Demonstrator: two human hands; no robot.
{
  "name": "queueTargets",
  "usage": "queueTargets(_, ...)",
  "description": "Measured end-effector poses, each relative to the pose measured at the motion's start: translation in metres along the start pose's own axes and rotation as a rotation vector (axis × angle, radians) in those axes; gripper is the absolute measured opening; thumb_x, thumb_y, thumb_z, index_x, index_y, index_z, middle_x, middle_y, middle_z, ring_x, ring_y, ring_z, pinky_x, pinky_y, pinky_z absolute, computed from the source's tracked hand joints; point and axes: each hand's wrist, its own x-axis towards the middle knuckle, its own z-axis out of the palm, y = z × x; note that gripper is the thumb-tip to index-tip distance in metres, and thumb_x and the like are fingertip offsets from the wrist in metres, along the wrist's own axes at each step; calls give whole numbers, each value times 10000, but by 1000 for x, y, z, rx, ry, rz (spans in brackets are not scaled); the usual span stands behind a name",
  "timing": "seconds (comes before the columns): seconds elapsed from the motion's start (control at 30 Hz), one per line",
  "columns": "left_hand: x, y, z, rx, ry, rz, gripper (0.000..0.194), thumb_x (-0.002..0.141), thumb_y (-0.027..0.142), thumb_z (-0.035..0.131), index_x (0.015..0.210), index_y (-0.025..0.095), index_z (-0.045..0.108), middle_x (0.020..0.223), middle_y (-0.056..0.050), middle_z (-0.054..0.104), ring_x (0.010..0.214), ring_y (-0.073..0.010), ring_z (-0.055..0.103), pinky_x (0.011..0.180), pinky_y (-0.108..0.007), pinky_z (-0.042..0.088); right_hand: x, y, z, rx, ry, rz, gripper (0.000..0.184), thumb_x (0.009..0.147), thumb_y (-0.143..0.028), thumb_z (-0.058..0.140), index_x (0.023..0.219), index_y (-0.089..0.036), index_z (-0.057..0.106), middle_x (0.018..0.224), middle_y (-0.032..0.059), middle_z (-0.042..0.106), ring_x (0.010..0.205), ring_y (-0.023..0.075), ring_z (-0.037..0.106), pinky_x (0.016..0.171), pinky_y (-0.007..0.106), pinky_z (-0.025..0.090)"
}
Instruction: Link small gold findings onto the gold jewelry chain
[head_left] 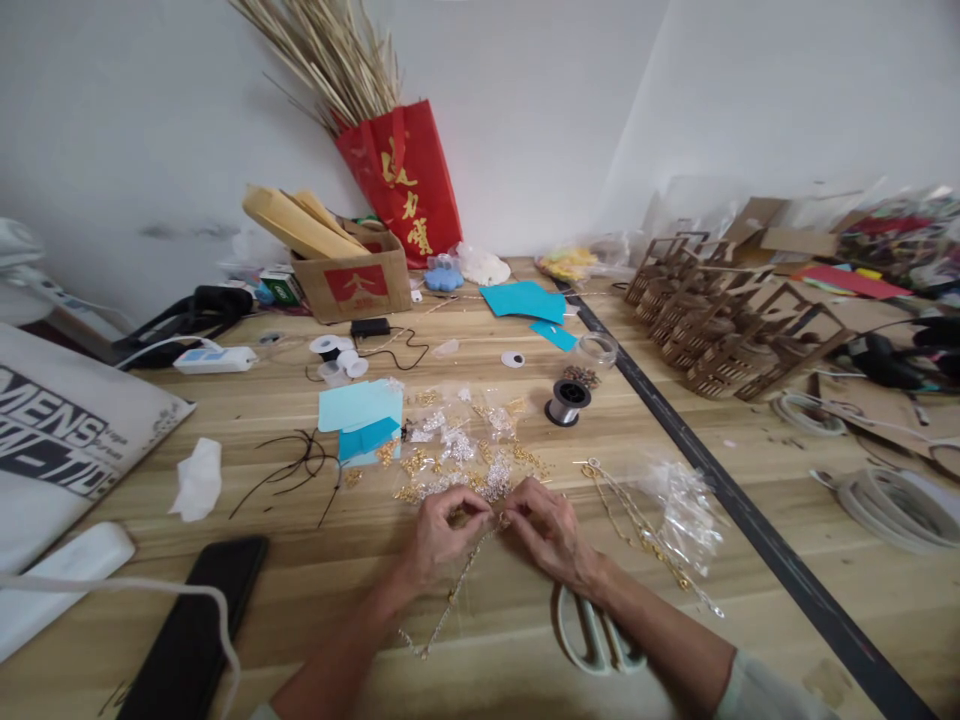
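Note:
Both hands meet near the front middle of the table, pinching at one end of a silver and gold chain (pixel 452 598). My left hand (pixel 450 525) is closed, thumb and forefinger pressed together at the chain's end. My right hand (pixel 546 525) is closed too, its fingertips at a small gold piece on that same end. The rest of the chain hangs down and lies in a bend on the wood. Just beyond my fingers are small silver and gold beads and findings (pixel 457 450) in heaps. Scissors (pixel 592 635) with pale handles lie partly under my right forearm.
More chains (pixel 637 530) and clear plastic bags (pixel 682 510) lie to the right. A wire spool (pixel 568 402) and a bead jar (pixel 592 360) stand behind. Blue cards (pixel 360 410), black cords (pixel 300 465) and a phone (pixel 199 630) are left. Wooden lantern-like frames (pixel 720 340) stand back right.

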Motion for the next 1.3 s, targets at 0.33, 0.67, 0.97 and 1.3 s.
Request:
queueTargets(0.33, 5, -1, -6, -285, 27, -191, 124, 673, 242, 730, 703, 129, 690, 713, -49, 696, 676, -157, 624, 660, -251, 494, 1, -4, 0, -14, -47, -32, 113, 931, -176, 474, 859, -194, 559, 761, 35, 577, 664, 144, 541, 589, 254, 424)
queueTargets(0.67, 6, -1, -6, -369, -14, -257, 133, 657, 241, 752, 696, 127, 697, 683, -36, 700, 646, -139, 611, 640, -236, 472, 1, -5, 0, -4, -56, -47, 106, 914, -136, 483, 882, -187, 570, 779, 42, 593, 684, 142, 554, 600, 251, 423)
queueTargets(0.97, 7, 1, -6, -381, -29, -279, 118, 665, 234, 735, 709, 132, 696, 693, -21, 684, 675, -137, 600, 673, -237, 464, 0, -5, -1, -25, -87, -52, 106, 911, -138, 465, 853, -192, 536, 766, 27, 567, 668, 138, 520, 598, 252, 401)
queueTargets(1.3, 7, 0, -6, -370, -66, -269, 107, 677, 237, 717, 702, 135, 695, 696, -26, 682, 678, -146, 597, 676, -247, 457, 0, -7, -3, 11, -152, -45, 91, 895, -127, 471, 869, -195, 526, 774, 27, 567, 684, 143, 522, 616, 255, 390)
